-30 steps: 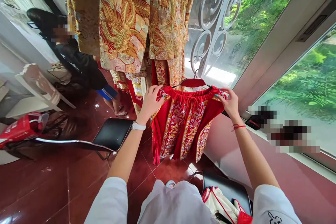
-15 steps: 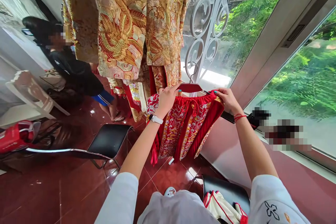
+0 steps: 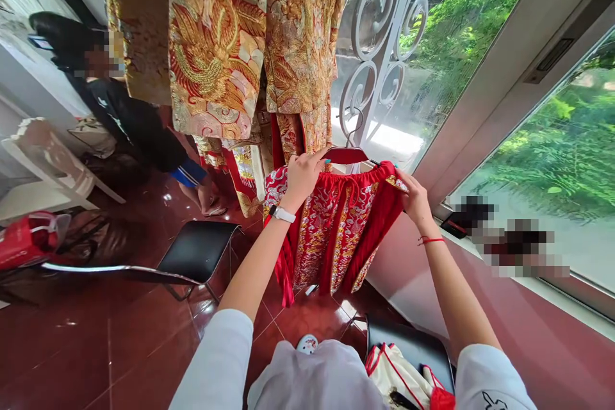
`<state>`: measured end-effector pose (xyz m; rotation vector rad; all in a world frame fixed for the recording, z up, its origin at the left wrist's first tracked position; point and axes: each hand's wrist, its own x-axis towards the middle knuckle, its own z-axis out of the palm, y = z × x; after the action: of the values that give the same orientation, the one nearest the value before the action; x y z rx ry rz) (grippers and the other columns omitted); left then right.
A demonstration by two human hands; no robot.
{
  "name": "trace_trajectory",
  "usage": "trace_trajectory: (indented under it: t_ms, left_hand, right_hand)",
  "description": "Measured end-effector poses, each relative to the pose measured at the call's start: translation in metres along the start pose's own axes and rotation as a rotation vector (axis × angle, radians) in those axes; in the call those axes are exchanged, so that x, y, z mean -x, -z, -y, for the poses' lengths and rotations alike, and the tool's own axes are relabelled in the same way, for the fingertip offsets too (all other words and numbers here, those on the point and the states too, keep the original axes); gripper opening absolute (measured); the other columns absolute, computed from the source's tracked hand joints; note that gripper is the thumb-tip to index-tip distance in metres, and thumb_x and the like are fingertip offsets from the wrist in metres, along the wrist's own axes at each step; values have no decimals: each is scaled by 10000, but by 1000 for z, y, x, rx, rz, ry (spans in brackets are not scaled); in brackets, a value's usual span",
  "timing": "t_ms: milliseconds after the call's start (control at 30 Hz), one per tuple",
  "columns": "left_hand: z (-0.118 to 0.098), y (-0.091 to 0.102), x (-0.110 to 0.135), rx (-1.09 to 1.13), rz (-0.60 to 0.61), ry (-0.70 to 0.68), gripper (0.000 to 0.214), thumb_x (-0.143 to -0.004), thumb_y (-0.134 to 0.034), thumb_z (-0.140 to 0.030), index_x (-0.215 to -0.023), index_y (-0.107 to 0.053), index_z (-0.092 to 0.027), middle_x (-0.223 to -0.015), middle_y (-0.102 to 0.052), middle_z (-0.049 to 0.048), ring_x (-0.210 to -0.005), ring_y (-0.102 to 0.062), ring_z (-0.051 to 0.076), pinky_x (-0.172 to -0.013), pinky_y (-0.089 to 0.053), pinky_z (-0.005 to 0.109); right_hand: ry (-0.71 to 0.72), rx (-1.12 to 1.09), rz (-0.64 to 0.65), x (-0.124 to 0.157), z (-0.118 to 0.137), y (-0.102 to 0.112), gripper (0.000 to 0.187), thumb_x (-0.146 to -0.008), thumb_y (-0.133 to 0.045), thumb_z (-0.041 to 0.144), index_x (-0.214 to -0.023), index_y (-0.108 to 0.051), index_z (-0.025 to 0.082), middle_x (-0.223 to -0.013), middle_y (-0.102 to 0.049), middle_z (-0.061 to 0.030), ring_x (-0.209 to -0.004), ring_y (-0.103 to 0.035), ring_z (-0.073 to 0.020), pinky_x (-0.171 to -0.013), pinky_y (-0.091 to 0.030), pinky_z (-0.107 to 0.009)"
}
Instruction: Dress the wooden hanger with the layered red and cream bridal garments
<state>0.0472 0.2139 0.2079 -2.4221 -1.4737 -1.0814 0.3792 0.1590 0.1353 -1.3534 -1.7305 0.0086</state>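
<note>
A red skirt (image 3: 331,230) with gold and silver embroidery hangs in front of me, its gathered waistband at a dark red hanger (image 3: 344,155) with a metal hook. My left hand (image 3: 302,180), a watch on its wrist, is closed at the left side of the waistband, thumb along the hanger. Fingers of my right hand (image 3: 413,195) pinch the skirt's right edge, just below the hanger's end. A tied red cord dangles at the waistband's middle, and red tassels hang at the lower left.
Gold embroidered garments (image 3: 216,45) hang just beyond the skirt. A black chair (image 3: 199,251) stands at left, another chair (image 3: 408,333) with cream-and-red cloth (image 3: 398,375) at lower right. A person (image 3: 139,115) is at far left. Windows (image 3: 552,160) line the right.
My right hand has slid from the waistband's top right end down to the skirt's side edge. The waistband now bunches over the hanger's right end. My left hand keeps its hold.
</note>
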Motion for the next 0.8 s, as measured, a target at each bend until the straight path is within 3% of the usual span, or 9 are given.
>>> trace_trajectory:
  t_ms: [133, 233, 400, 467, 533, 567, 633, 700, 800]
  left_hand:
    - [1, -5, -1, 2, 2, -23, 421, -1051, -383, -323, -1419, -574, -252, -971, -752, 94, -894, -653, 244, -848, -435, 379]
    - [3, -8, -2, 39, 4, -40, 427, -1053, -368, -342, -1419, -572, -259, -1053, -762, 99, -918, -667, 242, -854, -439, 378]
    - [5, -6, -2, 5, -18, -43, 429, -1046, -383, -354, -1414, -582, -257, -1003, -770, 95, -869, -671, 233, -840, -442, 373]
    - [6, -4, -1, -4, -15, -49, 431, -1045, -385, -360, -1411, -587, -255, -963, -769, 93, -852, -670, 229, -829, -444, 366]
    - [6, -4, -1, 10, -15, -54, 433, -1046, -377, -361, -1412, -583, -259, -980, -772, 92, -862, -671, 228, -837, -448, 368]
    - [6, -4, -1, 21, -17, -55, 433, -1046, -376, -364, -1411, -584, -259, -1004, -773, 93, -869, -672, 230, -842, -449, 371]
    - [6, -6, -1, 43, -27, -51, 430, -1043, -381, -376, -1400, -591, -259, -1063, -771, 96, -887, -674, 233, -854, -452, 380]
    - [6, -7, -1, 59, -29, -51, 427, -1040, -390, -382, -1393, -597, -259, -1098, -766, 96, -905, -677, 236, -870, -453, 384]
    - [6, -5, -1, 69, -14, -44, 427, -1042, -387, -375, -1396, -595, -258, -1075, -768, 94, -915, -680, 238, -888, -450, 388]
  right_hand:
    - [19, 9, -89, -28, -4, 18, 641, -657, -426, 58, -1185, -749, 226, -1166, -738, -69, -1148, -664, -269, -1063, -491, -433]
    - [-34, -1, -176, -46, -12, 18, 581, -655, -432, 85, -1106, -772, 222, -1119, -752, -66, -1110, -673, -279, -1040, -501, -456]
    - [-96, -11, 47, -21, -20, -4, 674, -693, -452, 111, -1334, -635, 209, -1262, -690, -90, -1212, -612, -293, -1055, -478, -483]
    - [-100, 65, -116, 6, -11, -18, 663, -733, -525, 160, -1392, -563, 216, -1306, -637, -112, -1259, -562, -318, -1094, -438, -528]
    - [-129, 150, -373, 36, 5, -38, 554, -780, -610, 249, -1332, -575, 224, -1237, -627, -138, -1223, -557, -350, -1099, -406, -593]
    - [-146, 155, -426, 50, 12, -50, 466, -811, -623, 296, -1271, -594, 230, -1161, -639, -141, -1162, -580, -353, -1080, -412, -611]
    - [-164, 52, -265, 70, 25, -77, 442, -848, -623, 381, -1260, -565, 230, -1137, -643, -142, -1102, -608, -336, -1030, -466, -579]
    - [-219, -53, -141, 77, 30, -101, 616, -817, -657, 458, -1345, -477, 197, -1269, -605, -169, -1193, -579, -340, -1033, -481, -552]
    - [-325, -159, -101, 74, 24, -116, 762, -744, -706, 513, -1365, -432, 167, -1324, -597, -187, -1214, -579, -344, -1012, -502, -523]
